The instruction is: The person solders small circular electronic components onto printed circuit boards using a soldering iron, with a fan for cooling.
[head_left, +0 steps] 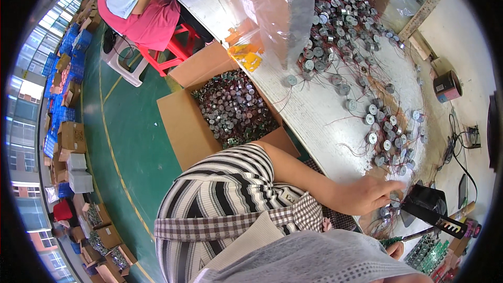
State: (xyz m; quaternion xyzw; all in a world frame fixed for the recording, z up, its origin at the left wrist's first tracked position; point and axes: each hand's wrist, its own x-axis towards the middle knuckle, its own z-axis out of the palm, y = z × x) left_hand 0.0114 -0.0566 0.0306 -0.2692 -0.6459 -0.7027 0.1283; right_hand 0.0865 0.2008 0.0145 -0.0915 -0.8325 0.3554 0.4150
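My left hand (361, 195) reaches across the table's near end, fingers bent together at the tips beside a few small round metal motors (386, 211) with thin red wires. What those fingertips hold, if anything, is too small to make out. Low at the right, my right hand (395, 250) shows only in part, its fingers curled by a green piece (390, 241) and the end of a thin dark rod (419, 234). Its grip is mostly hidden. Between and beyond the hands stands a black box-like device (425, 199) with a slotted black bracket (451, 226).
Loose motors (387, 131) lie over the white table (309, 120), heaped at its far end. A cardboard box (178, 120) full of motors stands left of it. Green circuit boards (427, 254) are at lower right. Black cables (455, 144) hang by the wall. A person (139, 10) sits far left.
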